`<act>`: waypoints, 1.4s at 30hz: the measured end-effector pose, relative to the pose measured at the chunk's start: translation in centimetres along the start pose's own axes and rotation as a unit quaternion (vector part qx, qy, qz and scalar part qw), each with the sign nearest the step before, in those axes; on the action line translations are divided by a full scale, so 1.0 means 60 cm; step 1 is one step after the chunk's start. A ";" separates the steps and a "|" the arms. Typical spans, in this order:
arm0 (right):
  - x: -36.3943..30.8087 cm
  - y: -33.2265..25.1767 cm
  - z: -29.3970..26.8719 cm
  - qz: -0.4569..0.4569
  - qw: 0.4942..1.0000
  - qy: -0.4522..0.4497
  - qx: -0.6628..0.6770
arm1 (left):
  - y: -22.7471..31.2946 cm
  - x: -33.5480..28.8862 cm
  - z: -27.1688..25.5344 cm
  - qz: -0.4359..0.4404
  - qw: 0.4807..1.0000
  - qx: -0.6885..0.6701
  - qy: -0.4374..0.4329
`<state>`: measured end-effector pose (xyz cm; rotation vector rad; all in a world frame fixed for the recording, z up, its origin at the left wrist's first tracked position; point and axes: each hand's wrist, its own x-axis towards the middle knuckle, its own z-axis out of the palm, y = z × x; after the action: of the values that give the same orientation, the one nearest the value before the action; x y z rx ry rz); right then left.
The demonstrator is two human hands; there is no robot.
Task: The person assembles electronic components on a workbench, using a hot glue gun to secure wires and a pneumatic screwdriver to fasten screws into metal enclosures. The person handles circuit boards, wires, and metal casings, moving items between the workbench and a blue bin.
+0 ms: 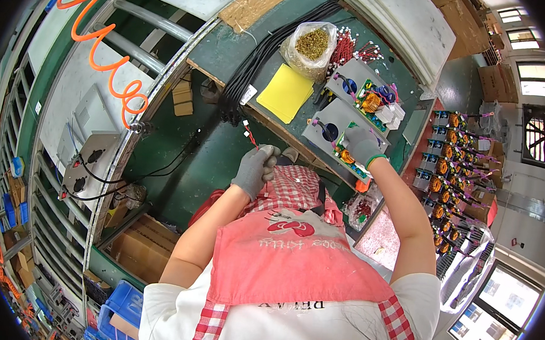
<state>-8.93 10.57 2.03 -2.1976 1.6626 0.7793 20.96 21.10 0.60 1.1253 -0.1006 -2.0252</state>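
Observation:
My left hand (255, 169), in a grey glove, is closed on a short red wire lead (250, 137) with white connectors, held in front of the bench edge. My right hand (362, 146), also gloved, rests over the nearer green circuit board (347, 157) with a copper coil. Its fingertips are partly hidden, so whether it grips anything cannot be told. That board sits on a grey metal panel with a dark blue round part (330, 132). Just behind lies a second grey panel (353, 73) with a similar board, a copper coil (371, 102) and white blocks (390, 115).
On the green bench are yellow sheets (285, 93), a bag of small brass-coloured parts (311, 46), bundled black cables (255, 61) and red wire leads (344, 47). Several coil assemblies (447, 163) stand at right. An orange coiled hose (100, 60) hangs over the roller conveyor (147, 19) at left.

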 end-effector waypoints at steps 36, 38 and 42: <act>-0.167 -0.201 -0.071 -0.139 0.664 0.131 0.723 | 0.001 -0.003 0.018 -0.090 0.974 -0.176 -0.107; -0.171 -0.181 -0.096 -0.100 0.736 0.143 0.654 | 0.005 -0.017 0.031 -0.119 0.984 -0.070 -0.116; -0.150 -0.113 -0.123 -0.060 0.738 0.336 0.582 | -0.007 -0.020 0.012 -0.127 0.977 -0.012 -0.171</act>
<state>-2.41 15.94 12.50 -1.5549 1.4950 -1.0257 20.50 21.96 1.69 0.7947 -0.1094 -2.4293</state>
